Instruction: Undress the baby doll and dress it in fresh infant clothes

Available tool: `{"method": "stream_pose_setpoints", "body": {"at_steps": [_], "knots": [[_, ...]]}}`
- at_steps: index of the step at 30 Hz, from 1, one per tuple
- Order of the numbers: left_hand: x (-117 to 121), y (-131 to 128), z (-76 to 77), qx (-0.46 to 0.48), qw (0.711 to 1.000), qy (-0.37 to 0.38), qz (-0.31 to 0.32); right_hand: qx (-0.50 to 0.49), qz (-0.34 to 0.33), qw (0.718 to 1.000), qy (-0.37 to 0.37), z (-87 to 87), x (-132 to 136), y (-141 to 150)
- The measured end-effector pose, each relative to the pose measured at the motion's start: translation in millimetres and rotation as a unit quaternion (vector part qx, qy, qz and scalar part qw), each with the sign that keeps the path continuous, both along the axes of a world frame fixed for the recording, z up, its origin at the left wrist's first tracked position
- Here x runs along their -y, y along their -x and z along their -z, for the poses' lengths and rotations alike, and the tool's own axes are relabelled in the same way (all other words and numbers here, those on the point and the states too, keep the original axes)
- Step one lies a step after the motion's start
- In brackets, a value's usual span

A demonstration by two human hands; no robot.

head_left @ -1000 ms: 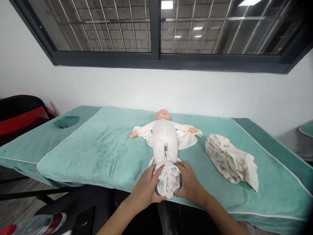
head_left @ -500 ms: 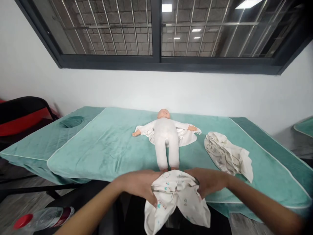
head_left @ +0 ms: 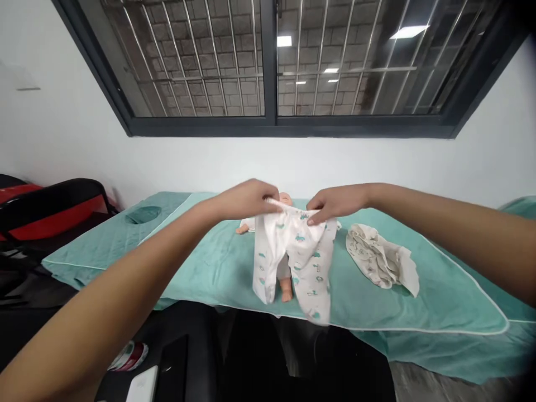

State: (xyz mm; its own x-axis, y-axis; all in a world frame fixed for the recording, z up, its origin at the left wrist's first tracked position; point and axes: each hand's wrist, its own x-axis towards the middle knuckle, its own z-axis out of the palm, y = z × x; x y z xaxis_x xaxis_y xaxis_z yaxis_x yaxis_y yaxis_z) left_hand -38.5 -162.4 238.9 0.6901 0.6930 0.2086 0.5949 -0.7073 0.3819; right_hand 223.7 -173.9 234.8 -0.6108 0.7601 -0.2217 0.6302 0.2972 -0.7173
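A pair of white baby trousers (head_left: 307,251) with small green prints hangs by its waistband from both my hands. My left hand (head_left: 251,200) pinches the waistband at one side, and my right hand (head_left: 337,204) grips it at the other. The legs of the trousers dangle spread apart. Behind them lies a baby doll (head_left: 286,287) on its back; the cloth hides most of it. One foot shows between the trouser legs, and part of its head and one hand show too.
The doll lies on a bed with a green cover (head_left: 218,273). A crumpled white garment (head_left: 381,257) rests to the right. A red and black chair (head_left: 54,215) stands at the left. Below are a bottle (head_left: 129,356) and a white flat object (head_left: 142,385). A barred window (head_left: 268,125) is behind.
Both my hands have risen and moved forward with the trousers. The bunched cloth now hangs unfolded by its waistband in front of the doll. The view has shifted slightly.
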Motion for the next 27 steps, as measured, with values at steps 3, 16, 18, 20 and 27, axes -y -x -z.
{"method": "stream_pose_setpoints", "body": {"at_steps": [3, 16, 18, 20, 27], "knots": [[3.6, -0.3, -5.4, 0.179, 0.977, -0.109, -0.05, -0.13, 0.026, 0.99, -0.046, -9.6, 4.9, 9.4], [-13.8, -17.7, 186.3, 0.565, 0.722, 0.389, -0.093, -0.379, 0.141, 0.914, -0.031, 76.8, -83.7, 59.6], [-29.3, 1.7, 206.5, 0.562, 0.709, 0.396, -0.16, -0.311, 0.193, 0.93, -0.035, 109.8, -105.6, 48.3], [-45.5, 24.6, 224.6, 0.499, 0.73, 0.374, -0.279, -0.254, 0.253, 0.932, -0.055, 141.7, -128.2, 32.0], [-44.7, 26.1, 262.9, 0.349, 0.863, 0.156, -0.331, -0.04, 0.385, 0.909, -0.156, 220.7, -204.2, -22.0]]}}
